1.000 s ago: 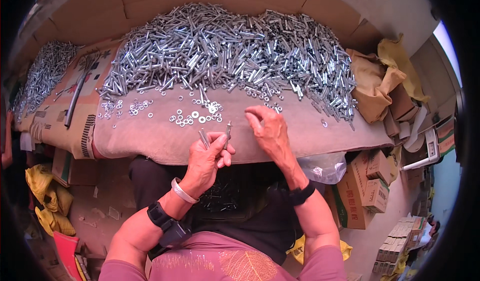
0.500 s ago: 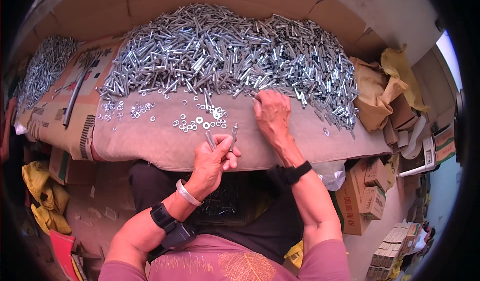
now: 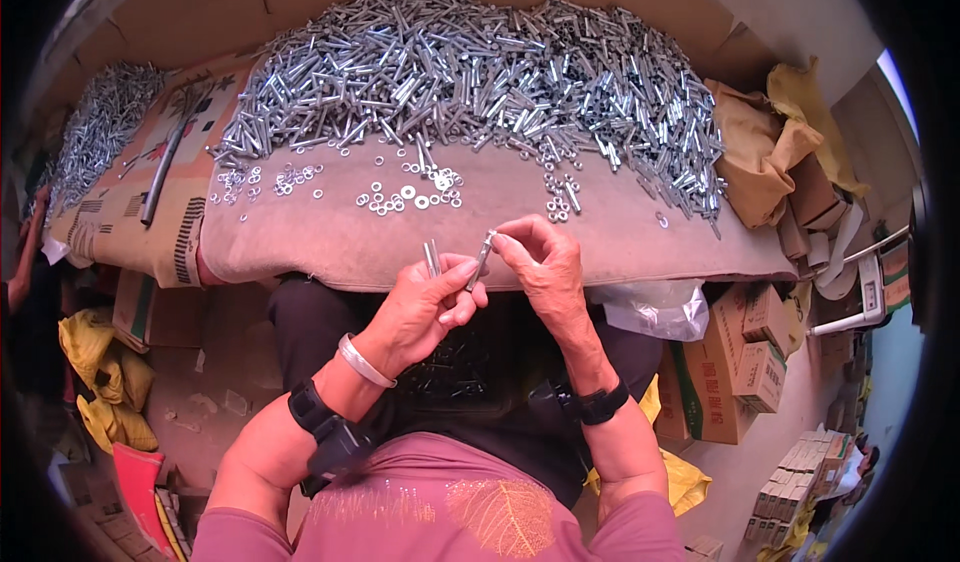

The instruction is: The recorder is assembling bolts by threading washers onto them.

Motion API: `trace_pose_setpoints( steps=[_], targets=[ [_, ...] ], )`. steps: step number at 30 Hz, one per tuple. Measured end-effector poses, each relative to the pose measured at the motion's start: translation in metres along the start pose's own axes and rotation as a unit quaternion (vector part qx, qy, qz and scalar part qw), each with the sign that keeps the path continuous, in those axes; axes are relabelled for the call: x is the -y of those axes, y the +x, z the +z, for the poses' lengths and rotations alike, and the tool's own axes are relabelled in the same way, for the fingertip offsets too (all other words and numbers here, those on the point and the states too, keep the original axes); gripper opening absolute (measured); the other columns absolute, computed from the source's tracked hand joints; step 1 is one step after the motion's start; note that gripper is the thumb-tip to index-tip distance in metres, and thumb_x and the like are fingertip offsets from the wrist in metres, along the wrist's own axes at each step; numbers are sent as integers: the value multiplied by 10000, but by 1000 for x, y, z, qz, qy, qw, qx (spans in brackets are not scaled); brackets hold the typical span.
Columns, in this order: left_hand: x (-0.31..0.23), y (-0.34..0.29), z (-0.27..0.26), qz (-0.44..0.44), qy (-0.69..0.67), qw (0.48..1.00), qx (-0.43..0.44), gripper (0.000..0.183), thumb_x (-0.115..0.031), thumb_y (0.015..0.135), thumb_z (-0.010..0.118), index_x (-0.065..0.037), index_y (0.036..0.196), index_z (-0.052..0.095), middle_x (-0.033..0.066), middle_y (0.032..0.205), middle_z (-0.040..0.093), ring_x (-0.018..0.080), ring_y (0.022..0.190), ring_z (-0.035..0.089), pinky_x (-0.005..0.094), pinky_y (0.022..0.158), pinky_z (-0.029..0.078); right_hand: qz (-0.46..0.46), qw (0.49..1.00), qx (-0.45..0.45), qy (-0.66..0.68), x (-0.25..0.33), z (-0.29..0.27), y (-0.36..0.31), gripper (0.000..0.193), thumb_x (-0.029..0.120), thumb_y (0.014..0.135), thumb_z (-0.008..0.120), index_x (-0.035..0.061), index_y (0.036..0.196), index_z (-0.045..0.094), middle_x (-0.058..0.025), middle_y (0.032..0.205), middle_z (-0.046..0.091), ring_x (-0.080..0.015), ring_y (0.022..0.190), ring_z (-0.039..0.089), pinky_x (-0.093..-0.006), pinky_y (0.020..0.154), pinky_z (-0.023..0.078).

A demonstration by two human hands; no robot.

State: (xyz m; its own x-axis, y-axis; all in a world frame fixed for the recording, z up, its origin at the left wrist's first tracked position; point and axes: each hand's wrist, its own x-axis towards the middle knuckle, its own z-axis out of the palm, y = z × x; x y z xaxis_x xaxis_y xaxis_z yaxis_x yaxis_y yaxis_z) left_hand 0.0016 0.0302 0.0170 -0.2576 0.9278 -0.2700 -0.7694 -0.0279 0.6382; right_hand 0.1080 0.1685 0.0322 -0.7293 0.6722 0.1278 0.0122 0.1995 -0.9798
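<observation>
Fingers of the bare left hand [image 3: 418, 300] are clenched around a slender, silver-coloured metal bolt [image 3: 479, 266], which tilts upward in front of the person, just off the padded edge. Bare right-hand fingertips [image 3: 507, 243] touch its upper end (whether they pinch it or some small part there, I cannot tell). More bright cylindrical metal shanks [image 3: 432, 258] jut from the left grip, beside the thumb. Beyond lie loose, shiny ring-shaped metal washers [image 3: 421, 202] on a dusty-pink cloth covering [image 3: 320, 237], and behind them rises a broad heap of silver metal bolts [image 3: 460, 82]. Rightward, a clear, crumpled plastic bag [image 3: 660, 314] hangs near printed brown cardboard boxes [image 3: 708, 377].
</observation>
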Motion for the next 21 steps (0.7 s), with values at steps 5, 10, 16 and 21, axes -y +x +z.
trace_pose_setpoints(
  steps=[5, 10, 16, 21],
  targets=[
    [1, -9, -9, -86, -79, 992, 48, 182, -190, 983, 517, -15, 1010, 561, 94, 767, 627, 45, 478, 461, 162, 415, 346, 36, 995, 20, 94, -4, -4, -15, 94, 64, 861, 669, -6, 920, 644, -8, 841, 663, -66, 785, 605, -226, 720, 489],
    [0, -17, -13, -86, -33, 994, 59, 200, -199, 992, 501, -13, 1007, 571, 91, 772, 636, 34, 437, 434, 154, 403, 342, 37, 987, 36, 154, -4, -1, -23, 96, 52, 855, 675, 5, 932, 643, -10, 869, 663, -72, 794, 610, -229, 738, 500],
    [3, -32, -5, 128, 308, 941, -54, 170, -146, 947, 580, 16, 996, 604, 37, 677, 601, 69, 486, 542, 194, 418, 368, 82, 980, 71, 165, 0, 0, -28, 190, 64, 867, 663, -1, 1044, 644, -26, 961, 655, -85, 890, 599, -239, 800, 486],
    [13, -37, -6, 217, 423, 875, -86, 126, -106, 938, 583, 12, 961, 624, 20, 671, 573, 60, 492, 518, 214, 435, 391, 111, 978, 127, 121, -5, -1, -29, 220, 104, 893, 639, 0, 1087, 640, -28, 967, 653, -86, 899, 584, -239, 807, 470]
  ],
)
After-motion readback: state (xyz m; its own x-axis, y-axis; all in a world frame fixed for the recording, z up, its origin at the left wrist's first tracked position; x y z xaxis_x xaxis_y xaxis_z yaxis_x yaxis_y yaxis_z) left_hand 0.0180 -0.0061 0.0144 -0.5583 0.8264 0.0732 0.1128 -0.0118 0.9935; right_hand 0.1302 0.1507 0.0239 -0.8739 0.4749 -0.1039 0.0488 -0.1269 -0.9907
